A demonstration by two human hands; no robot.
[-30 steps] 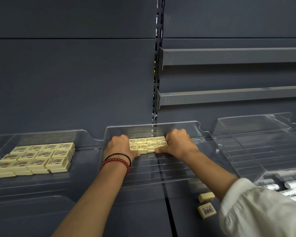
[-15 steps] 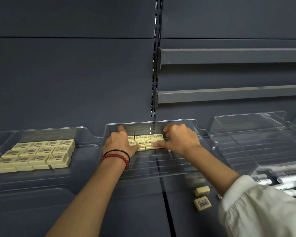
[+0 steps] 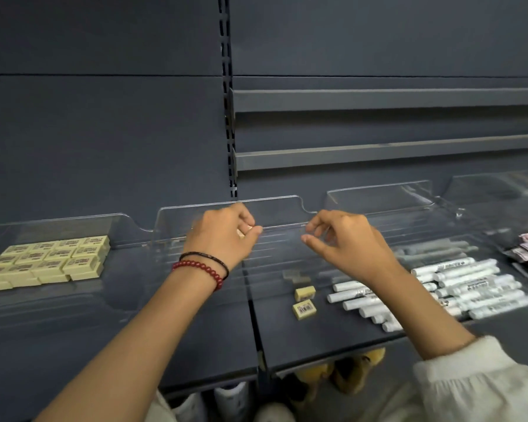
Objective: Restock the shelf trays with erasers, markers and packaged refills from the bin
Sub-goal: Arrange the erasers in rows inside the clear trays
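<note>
Erasers (image 3: 245,232) in the middle tray (image 3: 272,200) show only as a pale edge at the left hand's (image 3: 223,239) curled fingertips; whether gripped, I cannot tell. Both hands have lifted off that block, right hand (image 3: 345,242) loose and empty, so two strays (image 3: 304,293) at 5 o'clock likely come next.

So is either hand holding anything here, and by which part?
The left hand grips a pale eraser, mostly hidden inside the grip, so where on it cannot be told; the right hand holds nothing.
</note>
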